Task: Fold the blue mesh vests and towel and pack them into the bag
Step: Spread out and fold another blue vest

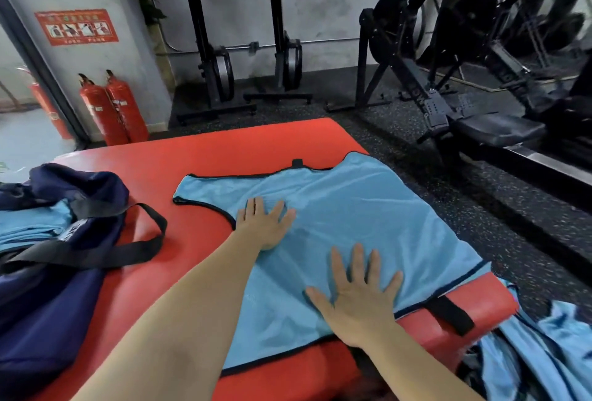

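The left grip (pixel 266 224) and right grip (pixel 355 298) lie wide and flat, holding nothing, on a blue mesh vest (pixel 368 208) spread beneath them on the red tabletop (pixel 256 141). This looks like smoothing before the fold. Next, pinch an edge, fold it across, then pack it into the bag (pixel 48 304) left of the left grip.

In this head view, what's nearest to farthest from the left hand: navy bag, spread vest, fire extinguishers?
1. Vest: under the left hand, touching it.
2. Bag: left, on the red mat.
3. Fire extinguishers: far back left.
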